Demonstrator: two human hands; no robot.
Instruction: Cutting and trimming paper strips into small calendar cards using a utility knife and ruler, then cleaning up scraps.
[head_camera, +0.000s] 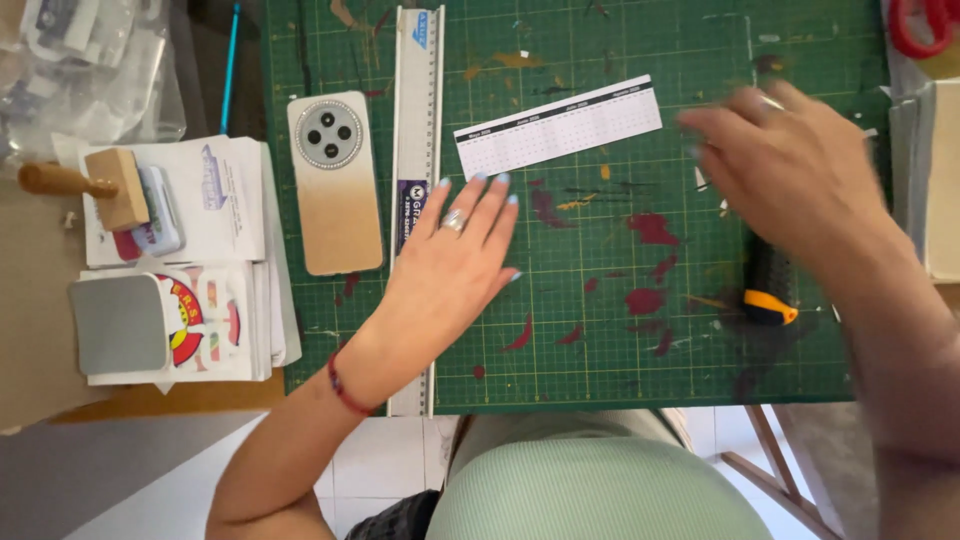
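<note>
My left hand (455, 255) lies flat on the green cutting mat (620, 340), fingers spread, partly over a long metal ruler (416, 110). Its fingertips almost touch a narrow white printed paper strip (560, 125) lying on the mat. My right hand (790, 170) is blurred in motion over the mat's right side, fingers loosely curled, with nothing clearly in it. A black and orange utility knife (768, 290) lies on the mat just below that hand.
A phone (333, 180) lies face down left of the ruler. Further left sit a stack of printed sheets (215, 200), a wooden-handled tool (85, 185) and a grey square pad (118, 323). Red scissor handles (925, 22) show at the top right.
</note>
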